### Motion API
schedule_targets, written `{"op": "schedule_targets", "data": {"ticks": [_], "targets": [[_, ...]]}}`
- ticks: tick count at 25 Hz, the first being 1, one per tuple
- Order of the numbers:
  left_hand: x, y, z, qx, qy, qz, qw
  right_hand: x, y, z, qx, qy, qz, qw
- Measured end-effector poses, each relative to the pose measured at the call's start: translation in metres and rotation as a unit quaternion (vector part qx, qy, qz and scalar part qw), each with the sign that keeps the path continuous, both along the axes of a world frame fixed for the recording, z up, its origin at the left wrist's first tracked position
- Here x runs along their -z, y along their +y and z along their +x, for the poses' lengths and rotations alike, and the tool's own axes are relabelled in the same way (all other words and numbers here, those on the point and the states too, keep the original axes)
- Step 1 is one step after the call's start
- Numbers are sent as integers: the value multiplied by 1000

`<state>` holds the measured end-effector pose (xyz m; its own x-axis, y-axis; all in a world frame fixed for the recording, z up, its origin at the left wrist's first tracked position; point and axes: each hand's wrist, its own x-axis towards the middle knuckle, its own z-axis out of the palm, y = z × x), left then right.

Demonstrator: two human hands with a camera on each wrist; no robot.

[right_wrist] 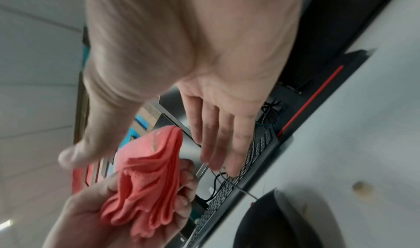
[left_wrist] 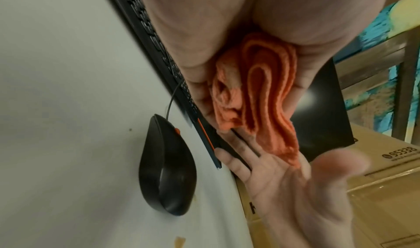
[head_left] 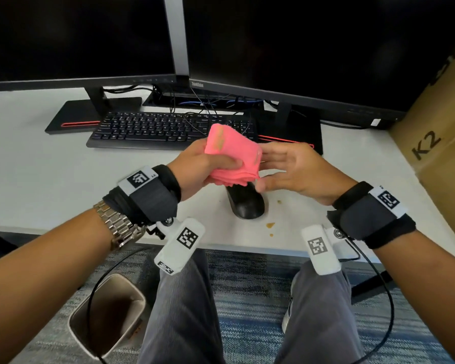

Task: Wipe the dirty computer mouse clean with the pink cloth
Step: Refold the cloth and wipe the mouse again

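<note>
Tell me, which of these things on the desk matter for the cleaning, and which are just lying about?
In the job: pink cloth, gripped by the left hand; open right hand beside it; black mouse on the desk.

Lying about: keyboard, two monitors, cardboard box, bin.

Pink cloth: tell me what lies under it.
Under the pink cloth, held up by the left hand, the black mouse sits on the white desk. The cloth and the open right hand cover the mouse's front end in the head view.

Soft pink cloth [head_left: 231,156], matt black plastic mouse [head_left: 246,202] (smooth), brown cardboard box [head_left: 436,143].
</note>
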<state>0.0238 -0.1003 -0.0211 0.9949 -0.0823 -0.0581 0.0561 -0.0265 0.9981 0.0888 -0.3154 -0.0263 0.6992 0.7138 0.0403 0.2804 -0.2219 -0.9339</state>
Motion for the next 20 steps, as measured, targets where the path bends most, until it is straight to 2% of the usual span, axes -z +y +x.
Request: {"op": "schedule_targets", "data": {"ticks": [4,8,11,13,15,18,20], "targets": [[4,-6,-3,45,0,-17,999,-1,6,-4,28,40,77,996],[15,-12,0,41,18,-7,999,1,10,-7,77,-15,86,993],[19,-7,4,12,12,87,996,-2,6,-3,154,-101,66,981],[20,-1,3,-9,-3,182,983,-3,-1,5,208,-218,-7,954],[25,1,0,-20,-12,276,961,-6,-9,17,240,-293,-120,918],[36,-4,-4,-12,4,376,927,-5,-5,24,225,-341,-280,869],[43,-10,-2,-6,9,412,911,2,6,23,185,-387,-345,835]]}}
